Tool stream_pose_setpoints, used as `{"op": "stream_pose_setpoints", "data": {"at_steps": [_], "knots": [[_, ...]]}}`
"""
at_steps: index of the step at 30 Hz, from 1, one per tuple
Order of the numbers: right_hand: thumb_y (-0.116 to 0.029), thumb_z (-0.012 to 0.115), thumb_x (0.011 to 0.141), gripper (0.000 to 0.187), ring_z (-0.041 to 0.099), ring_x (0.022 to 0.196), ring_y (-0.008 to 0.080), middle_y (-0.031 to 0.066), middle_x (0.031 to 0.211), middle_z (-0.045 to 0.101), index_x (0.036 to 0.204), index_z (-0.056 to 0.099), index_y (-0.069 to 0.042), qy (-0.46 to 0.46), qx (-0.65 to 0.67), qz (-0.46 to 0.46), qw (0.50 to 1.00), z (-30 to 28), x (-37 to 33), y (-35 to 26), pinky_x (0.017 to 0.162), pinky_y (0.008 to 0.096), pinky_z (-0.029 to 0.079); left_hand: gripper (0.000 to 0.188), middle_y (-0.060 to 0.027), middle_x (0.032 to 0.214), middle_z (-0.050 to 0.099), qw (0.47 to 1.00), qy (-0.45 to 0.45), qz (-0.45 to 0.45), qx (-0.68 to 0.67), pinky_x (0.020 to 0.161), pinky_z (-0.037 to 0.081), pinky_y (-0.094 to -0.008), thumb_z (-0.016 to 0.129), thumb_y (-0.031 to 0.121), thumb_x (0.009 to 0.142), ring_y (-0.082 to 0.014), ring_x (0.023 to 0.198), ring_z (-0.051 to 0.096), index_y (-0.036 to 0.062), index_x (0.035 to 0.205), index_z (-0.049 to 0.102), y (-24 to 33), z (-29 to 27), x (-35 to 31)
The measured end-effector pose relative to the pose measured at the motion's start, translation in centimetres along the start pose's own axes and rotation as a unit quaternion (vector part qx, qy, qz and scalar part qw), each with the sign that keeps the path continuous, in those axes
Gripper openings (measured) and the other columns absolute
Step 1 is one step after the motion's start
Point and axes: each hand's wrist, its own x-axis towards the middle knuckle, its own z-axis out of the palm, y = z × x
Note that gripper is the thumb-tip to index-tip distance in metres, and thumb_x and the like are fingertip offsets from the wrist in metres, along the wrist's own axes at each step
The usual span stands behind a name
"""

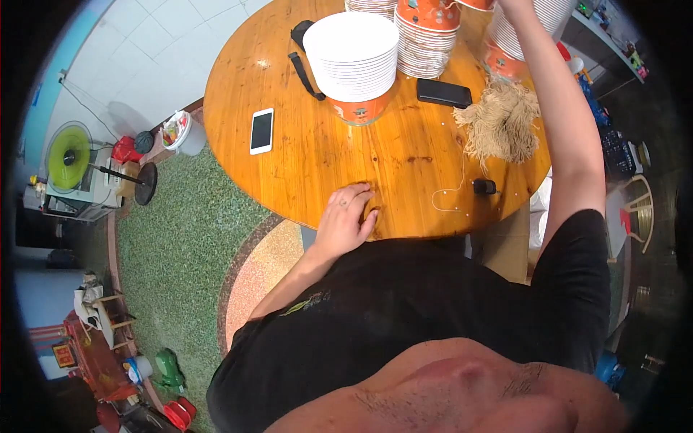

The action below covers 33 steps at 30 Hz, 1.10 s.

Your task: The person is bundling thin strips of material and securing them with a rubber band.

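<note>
So, left hand (346, 220) is resting on the worktop (310, 169), grip loose, holding nothing. Right hand (514, 4) is cropped beside an orange tub (476, 3) at the back, can't tell its grip. Nested white tubs (354, 65) stand mid-worktop; 1 floor bin (191, 141) holds jumbled bits (174, 128).

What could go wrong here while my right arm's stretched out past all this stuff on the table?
Your bare right hand is near tall stacks of orange-and-white paper tubs, so a bump might topple one. That could land on the flat black phone close by. Your arm might also snag loose strands of the tangled beige string bundle beside it.
</note>
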Motion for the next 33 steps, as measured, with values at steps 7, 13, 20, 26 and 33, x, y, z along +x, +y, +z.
{"op": "stream_pose_setpoints", "data": {"at_steps": [7,13,20,26,33], "knots": [[-0.048,0.096,0.066,0.115,0.056,0.128,0.0371,0.0296,0.137,0.056,0.148,0.035,0.005,0.253,-0.502,-0.255,0.787,-1.4,9.5,7.4,0.109,0.0419,0.046,0.03,-0.0156,0.11,0.069,1.0,0.01,0.009,0.0,0.097,0.048,-0.0461,0.074,0.016,0.086,-0.036,0.109,0.064,0.0004,0.11,0.065,0.1,-0.2,-0.1],[-0.046,0.096,0.067,0.114,0.056,0.131,0.0382,0.0317,0.139,0.055,0.148,0.035,0.005,0.229,-0.577,-0.232,0.749,-4.1,9.5,10.6,0.11,0.0413,0.046,0.024,-0.0155,0.104,0.068,1.0,0.008,0.009,0.002,0.096,0.048,-0.0451,0.072,0.015,0.086,-0.0354,0.103,0.064,0.0015,0.104,0.067,0.0,0.0,0.2],[-0.039,0.091,0.074,0.093,0.061,0.122,0.0362,0.0247,0.129,0.063,0.143,0.045,0.005,0.27,-0.736,-0.426,0.451,-5.0,4.8,13.1,0.106,0.0414,0.048,0.022,-0.0146,0.102,0.069,1.0,0.001,0.023,0.001,0.096,0.049,-0.045,0.072,0.015,0.086,-0.0351,0.103,0.065,0.0013,0.102,0.066,0.0,0.3,1.0],[-0.036,0.077,0.085,0.037,0.067,0.096,0.0399,0.0205,0.101,0.071,0.103,0.073,-0.004,-0.161,-0.73,-0.18,0.639,9.4,-4.8,17.0,0.084,0.0467,0.054,0.022,-0.0138,0.104,0.069,1.0,0.011,0.01,0.004,0.094,0.049,-0.0448,0.073,0.015,0.086,-0.0346,0.104,0.065,0.0017,0.102,0.067,-0.1,0.1,0.1],[-0.026,0.071,0.09,0.024,0.068,0.088,0.042,0.022,0.089,0.072,0.094,0.076,-0.003,-0.089,-0.691,-0.205,0.688,10.7,-4.7,19.6,0.08,0.0477,0.055,0.018,-0.0128,0.102,0.069,1.0,0.009,0.014,0.013,0.093,0.049,-0.0443,0.072,0.014,0.086,-0.0337,0.102,0.065,0.0028,0.1,0.068,-0.2,0.2,0.0]]}}
